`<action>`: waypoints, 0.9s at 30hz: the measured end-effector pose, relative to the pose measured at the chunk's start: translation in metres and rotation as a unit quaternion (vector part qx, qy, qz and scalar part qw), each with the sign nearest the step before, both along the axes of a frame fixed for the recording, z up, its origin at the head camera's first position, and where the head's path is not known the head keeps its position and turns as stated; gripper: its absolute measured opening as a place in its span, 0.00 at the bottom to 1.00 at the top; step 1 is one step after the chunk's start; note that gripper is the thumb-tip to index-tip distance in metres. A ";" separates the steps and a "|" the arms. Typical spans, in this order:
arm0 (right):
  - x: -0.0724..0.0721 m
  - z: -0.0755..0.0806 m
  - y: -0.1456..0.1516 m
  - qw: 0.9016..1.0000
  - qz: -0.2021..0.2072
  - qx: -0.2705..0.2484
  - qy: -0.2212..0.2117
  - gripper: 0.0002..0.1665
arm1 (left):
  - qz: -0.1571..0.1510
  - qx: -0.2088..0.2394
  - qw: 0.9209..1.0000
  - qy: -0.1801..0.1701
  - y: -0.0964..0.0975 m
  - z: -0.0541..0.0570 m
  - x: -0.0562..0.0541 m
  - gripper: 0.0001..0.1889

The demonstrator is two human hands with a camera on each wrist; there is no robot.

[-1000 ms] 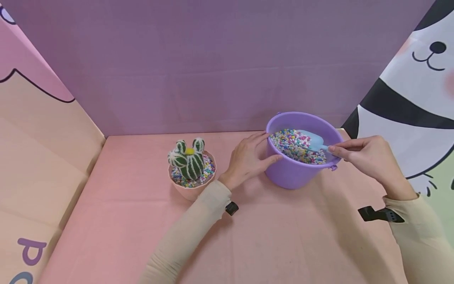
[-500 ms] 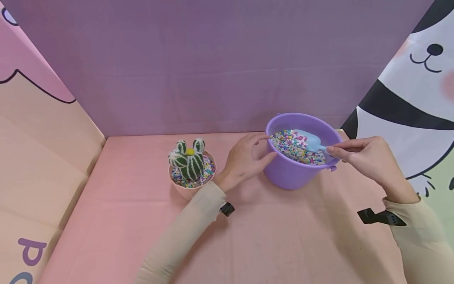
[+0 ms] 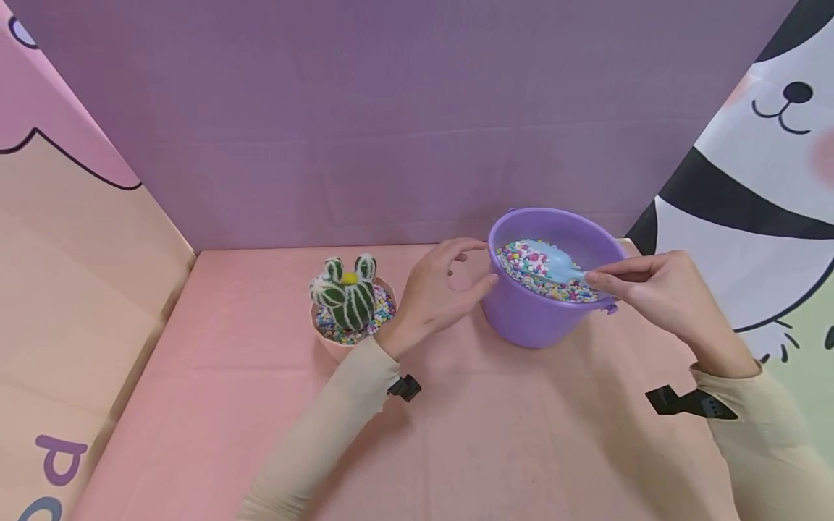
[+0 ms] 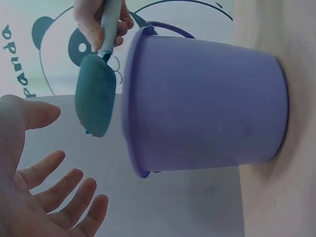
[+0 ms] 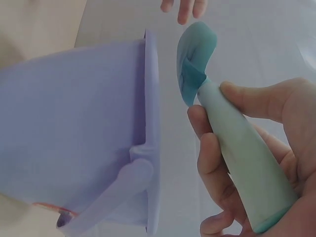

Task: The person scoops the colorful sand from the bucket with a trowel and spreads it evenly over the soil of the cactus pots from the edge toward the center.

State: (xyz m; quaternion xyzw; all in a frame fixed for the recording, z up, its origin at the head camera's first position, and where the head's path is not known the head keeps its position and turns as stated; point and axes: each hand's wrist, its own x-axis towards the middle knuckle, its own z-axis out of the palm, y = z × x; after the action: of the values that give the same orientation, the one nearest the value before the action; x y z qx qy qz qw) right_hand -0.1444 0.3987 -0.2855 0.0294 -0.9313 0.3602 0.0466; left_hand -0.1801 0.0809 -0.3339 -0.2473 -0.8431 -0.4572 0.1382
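Note:
My right hand (image 3: 661, 300) grips a light blue scoop (image 3: 559, 264) by its pale handle (image 5: 242, 148), thumb on one side and fingers curled on the other. White and pink pellets (image 3: 531, 259) lie in the scoop's bowl. Both wrist views show the scoop raised just above the rim of a purple bucket (image 3: 537, 322). Inside the bucket are many multicoloured pellets (image 3: 567, 293). To the bucket's left, my left hand (image 3: 433, 293) is held with fingers spread and loosely bent around nothing, a small gap from the bucket wall in the left wrist view.
A knitted green cactus (image 3: 352, 304) with a yellow top stands in a pink pot (image 3: 335, 349) of coloured pellets, left of the bucket and partly behind my left wrist. A purple back wall (image 3: 404, 130) and printed side panels, one with a panda (image 3: 769, 217), enclose the pink table (image 3: 489, 434).
My left hand has let go of the bucket rim and drawn back to the left. The right hand has moved the loaded scoop slightly left over the bucket, which stays in place.

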 end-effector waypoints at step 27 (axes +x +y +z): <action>0.004 -0.002 -0.045 0.998 0.049 -0.036 0.020 0.18 | 0.013 0.055 0.998 0.025 -0.043 0.031 0.027 0.24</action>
State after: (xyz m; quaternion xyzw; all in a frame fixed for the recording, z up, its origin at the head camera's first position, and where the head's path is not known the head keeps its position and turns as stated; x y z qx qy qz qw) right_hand -0.1402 0.3536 -0.2872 0.0803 -0.9139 0.3949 0.0484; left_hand -0.1535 0.0378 -0.3027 -0.2395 -0.8162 -0.4945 0.1786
